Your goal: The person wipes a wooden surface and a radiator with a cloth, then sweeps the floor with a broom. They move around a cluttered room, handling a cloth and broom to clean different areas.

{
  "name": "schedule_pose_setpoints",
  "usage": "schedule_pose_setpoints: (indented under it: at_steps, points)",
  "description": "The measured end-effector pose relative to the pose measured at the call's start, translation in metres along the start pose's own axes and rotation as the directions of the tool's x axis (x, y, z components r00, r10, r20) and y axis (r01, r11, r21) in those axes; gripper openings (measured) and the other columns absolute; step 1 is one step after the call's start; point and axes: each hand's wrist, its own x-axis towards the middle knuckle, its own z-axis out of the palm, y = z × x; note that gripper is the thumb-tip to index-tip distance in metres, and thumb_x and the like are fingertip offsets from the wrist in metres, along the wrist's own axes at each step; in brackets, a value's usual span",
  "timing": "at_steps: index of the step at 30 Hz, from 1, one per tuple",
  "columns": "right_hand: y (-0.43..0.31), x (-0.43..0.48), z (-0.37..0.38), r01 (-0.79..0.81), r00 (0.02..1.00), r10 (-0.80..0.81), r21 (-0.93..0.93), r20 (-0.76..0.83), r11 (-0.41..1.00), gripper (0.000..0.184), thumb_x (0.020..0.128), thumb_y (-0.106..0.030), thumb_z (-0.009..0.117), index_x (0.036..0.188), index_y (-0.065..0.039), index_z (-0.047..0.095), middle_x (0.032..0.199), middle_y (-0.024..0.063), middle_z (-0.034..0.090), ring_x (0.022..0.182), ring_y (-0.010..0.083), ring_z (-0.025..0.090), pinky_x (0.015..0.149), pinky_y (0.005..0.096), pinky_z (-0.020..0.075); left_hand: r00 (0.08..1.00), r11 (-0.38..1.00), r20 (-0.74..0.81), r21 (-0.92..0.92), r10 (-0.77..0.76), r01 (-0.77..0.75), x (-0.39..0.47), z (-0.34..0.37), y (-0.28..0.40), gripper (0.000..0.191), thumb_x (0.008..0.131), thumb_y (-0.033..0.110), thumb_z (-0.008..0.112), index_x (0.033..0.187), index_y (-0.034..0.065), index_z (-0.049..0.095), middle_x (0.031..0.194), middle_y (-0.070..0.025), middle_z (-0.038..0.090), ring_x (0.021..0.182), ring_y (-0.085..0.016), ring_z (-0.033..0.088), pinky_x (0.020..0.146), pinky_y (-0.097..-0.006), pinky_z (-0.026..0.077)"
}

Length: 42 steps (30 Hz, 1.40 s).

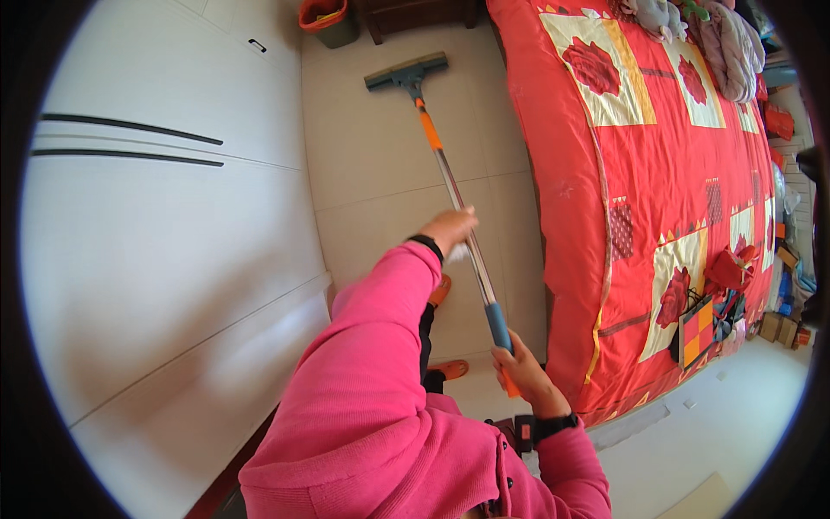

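Note:
A long-handled floor squeegee or scrubber lies slanted across the view. Its grey-green head (408, 72) rests on the pale tiled floor, and an orange joint links it to a shiny metal pole (481, 266). My left hand (452, 228) is closed around the middle of the pole; something white shows just below that hand. My right hand (526, 373) grips the far end of the handle, at its blue and orange grip (498, 327). Both wrists wear black bands.
White cabinet fronts (162, 214) with black handles line the left. On the right stands a bed with a red floral cover (564, 214), holding a checkered bag (695, 334) and plush toys (655, 16). A lined bin (337, 29) and dark wooden furniture (415, 14) are beyond the tool's head. Orange slippers (454, 370) are below.

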Motion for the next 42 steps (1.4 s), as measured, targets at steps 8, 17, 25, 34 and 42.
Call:
schedule_pose_setpoints:
  at_steps: [8,17,25,34,42]
  points:
    - [0.223,-0.168,-0.076,-0.152,0.981,0.088,-0.398,-0.174,0.905,0.045,0.089,-0.022,0.063,0.129,-0.007,0.049,0.08,0.0019,0.057,0.073,0.0107,0.055,0.063,0.0278,0.0475,0.82,0.697,0.486,-0.474,-0.303,0.539,-0.15,0.208,0.121,0.037,0.095,0.034,0.041,0.11,0.002,0.051,0.072,-0.0146,0.062,0.062,-0.027,0.063,0.052,-0.0428,0.048]
    - [0.401,-0.393,-0.074,-0.414,0.882,0.208,-0.483,-0.423,0.771,0.052,0.088,-0.026,0.06,0.133,-0.004,0.047,0.099,0.0205,0.067,0.089,0.0274,0.062,0.076,0.0431,0.0487,0.376,0.879,0.821,-0.283,0.429,-0.384,-0.299,0.381,0.197,0.055,0.068,0.009,0.082,0.116,0.0092,0.055,0.087,-0.0139,0.066,0.075,-0.029,0.067,0.055,-0.0468,0.053]
    - [0.513,-0.427,-0.045,-0.358,0.867,-0.067,-0.71,-0.494,0.606,0.053,0.092,-0.012,0.047,0.143,-0.007,0.036,0.087,0.0259,0.065,0.074,0.0392,0.062,0.063,0.0496,0.0482,0.545,0.869,0.777,-0.006,0.315,-0.494,-0.324,0.335,0.196,0.021,0.066,0.019,0.08,0.085,0.0087,0.077,0.074,-0.0109,0.071,0.072,-0.031,0.069,0.063,-0.044,0.054]
    - [0.318,-0.192,-0.044,-0.189,0.894,-0.241,-0.806,-0.377,0.561,0.043,0.08,-0.026,0.072,0.116,-0.007,0.055,0.084,0.0189,0.066,0.078,0.0341,0.067,0.065,0.0425,0.0507,0.957,0.993,0.279,-0.108,0.074,-0.046,-0.206,0.178,0.048,0.01,0.076,0.013,0.061,0.072,0.005,0.066,0.067,-0.0151,0.064,0.07,-0.031,0.067,0.06,-0.0433,0.052]
    - [0.014,0.028,0.085,0.244,0.913,-0.404,-0.733,-0.047,0.635,0.046,0.08,-0.027,0.075,0.109,0.001,0.053,0.071,0.0119,0.058,0.055,0.0185,0.06,0.052,0.0356,0.0484,0.88,0.875,-0.44,0.479,0.176,0.065,-0.086,-0.076,-0.088,0.005,0.082,0.003,0.057,0.084,0.0051,0.061,0.101,-0.0178,0.067,0.083,-0.034,0.067,0.07,-0.0417,0.056]
